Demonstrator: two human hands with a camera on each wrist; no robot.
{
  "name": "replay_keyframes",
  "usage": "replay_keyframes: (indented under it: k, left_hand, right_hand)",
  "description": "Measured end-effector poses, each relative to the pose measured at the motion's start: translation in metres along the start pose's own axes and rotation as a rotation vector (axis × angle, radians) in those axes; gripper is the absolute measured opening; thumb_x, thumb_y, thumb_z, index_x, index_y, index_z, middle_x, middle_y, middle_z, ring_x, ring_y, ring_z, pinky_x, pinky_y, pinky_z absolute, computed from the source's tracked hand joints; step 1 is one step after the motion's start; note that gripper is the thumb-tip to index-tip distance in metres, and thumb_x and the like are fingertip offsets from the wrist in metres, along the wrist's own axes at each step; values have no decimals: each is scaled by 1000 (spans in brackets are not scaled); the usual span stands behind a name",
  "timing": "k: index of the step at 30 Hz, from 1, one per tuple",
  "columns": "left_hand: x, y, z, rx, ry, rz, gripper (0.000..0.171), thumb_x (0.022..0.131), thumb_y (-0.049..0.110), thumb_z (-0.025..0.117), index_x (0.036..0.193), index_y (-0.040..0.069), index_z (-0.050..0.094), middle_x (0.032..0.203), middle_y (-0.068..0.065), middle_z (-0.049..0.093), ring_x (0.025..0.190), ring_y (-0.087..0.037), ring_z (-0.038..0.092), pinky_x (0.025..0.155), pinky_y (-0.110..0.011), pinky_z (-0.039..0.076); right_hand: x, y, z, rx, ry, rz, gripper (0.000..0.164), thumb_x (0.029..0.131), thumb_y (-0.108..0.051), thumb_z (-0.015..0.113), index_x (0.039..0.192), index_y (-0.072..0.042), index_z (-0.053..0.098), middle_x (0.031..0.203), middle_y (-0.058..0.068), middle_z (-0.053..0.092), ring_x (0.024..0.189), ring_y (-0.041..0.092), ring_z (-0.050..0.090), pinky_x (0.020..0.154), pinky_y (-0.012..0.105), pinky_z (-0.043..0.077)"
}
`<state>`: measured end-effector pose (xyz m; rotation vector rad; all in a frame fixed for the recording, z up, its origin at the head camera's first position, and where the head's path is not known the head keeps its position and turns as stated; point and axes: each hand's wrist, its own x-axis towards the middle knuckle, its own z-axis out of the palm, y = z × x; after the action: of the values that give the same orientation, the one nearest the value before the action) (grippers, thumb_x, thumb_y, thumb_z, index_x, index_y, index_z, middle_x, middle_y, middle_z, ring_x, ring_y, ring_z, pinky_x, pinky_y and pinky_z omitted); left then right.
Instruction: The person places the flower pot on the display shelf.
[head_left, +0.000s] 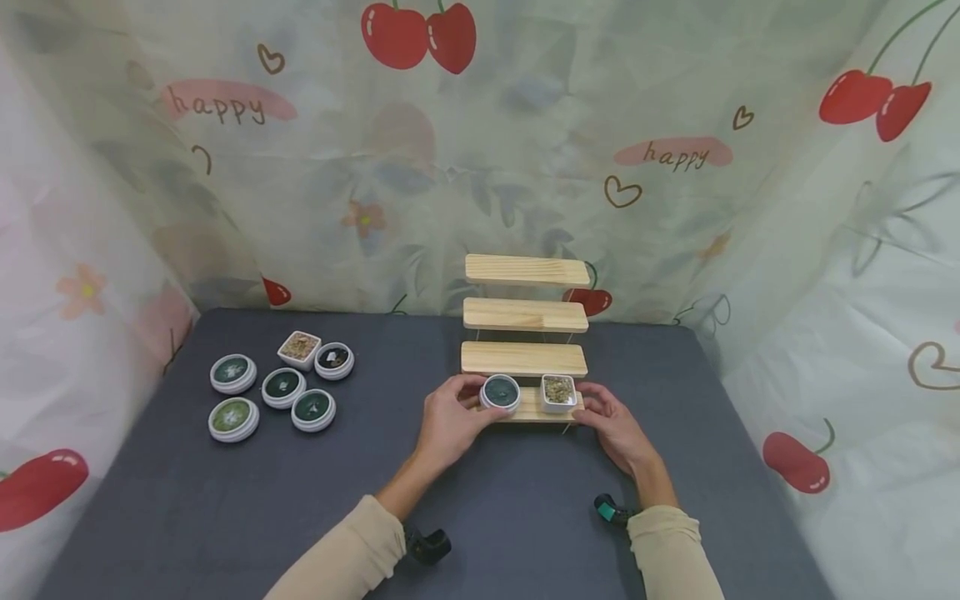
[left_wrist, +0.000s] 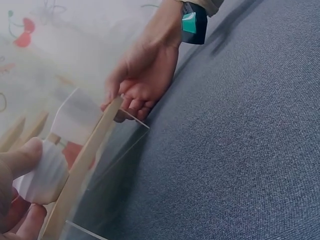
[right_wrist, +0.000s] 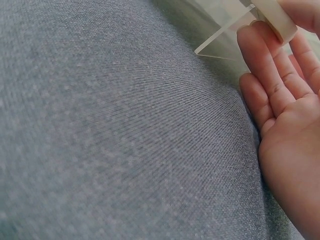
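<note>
My left hand (head_left: 452, 423) holds a small round white pot (head_left: 500, 393) with a dark green top, at the left part of the lowest board of a tiered wooden shelf (head_left: 523, 358). In the left wrist view the thumb lies against the side of this white pot (left_wrist: 44, 175). My right hand (head_left: 615, 425) pinches the right end of that lowest board (right_wrist: 276, 17), thumb above and fingers below. Just inside that end stands a square white pot (head_left: 558, 392) with a speckled greenish filling.
On the dark grey table (head_left: 525, 517), to the left, stand several round white pots (head_left: 283, 388) with green or dark tops and one square pot (head_left: 299, 349) with brownish filling. The shelf has clear supports (left_wrist: 135, 120). A printed curtain (head_left: 450, 167) hangs behind and at both sides.
</note>
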<state>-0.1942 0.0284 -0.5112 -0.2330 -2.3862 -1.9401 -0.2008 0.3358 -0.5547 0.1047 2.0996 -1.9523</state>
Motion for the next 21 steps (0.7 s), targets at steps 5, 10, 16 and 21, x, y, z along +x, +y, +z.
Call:
replay_keyframes:
  k: [5, 10, 16, 21]
  left_hand:
    - [-1, 1, -2, 48, 9, 8, 56, 68, 22, 97, 117, 12, 71, 114, -5, 71, 107, -20, 74, 88, -22, 60]
    - [2, 2, -6, 139, 27, 35, 60, 66, 30, 98, 117, 14, 71, 110, -3, 69, 105, -18, 71, 90, -28, 60]
    - [4, 6, -20, 180, 35, 92, 61, 68, 34, 96, 119, 14, 71, 113, -8, 70, 105, -26, 70, 91, -40, 60]
    - [5, 8, -40, 220, 34, 120, 63, 69, 32, 96, 124, 12, 70, 117, -9, 68, 111, -30, 68, 93, -44, 59]
  right_hand:
    - [1, -1, 0, -6, -8, -6, 58, 96, -19, 72, 144, -12, 41, 102, -11, 70, 99, 6, 65, 97, 18, 42]
    - [0, -2, 1, -13, -5, -6, 57, 96, -20, 72, 144, -13, 41, 101, -10, 69, 99, 6, 65, 96, 18, 43]
    - [0, -2, 0, -19, 0, 6, 59, 96, -22, 73, 144, -14, 41, 102, -10, 69, 99, 6, 66, 98, 19, 41]
    - [-1, -2, 1, -29, -6, -1, 60, 96, -20, 71, 146, -12, 39, 101, -10, 70, 98, 8, 66, 101, 21, 39]
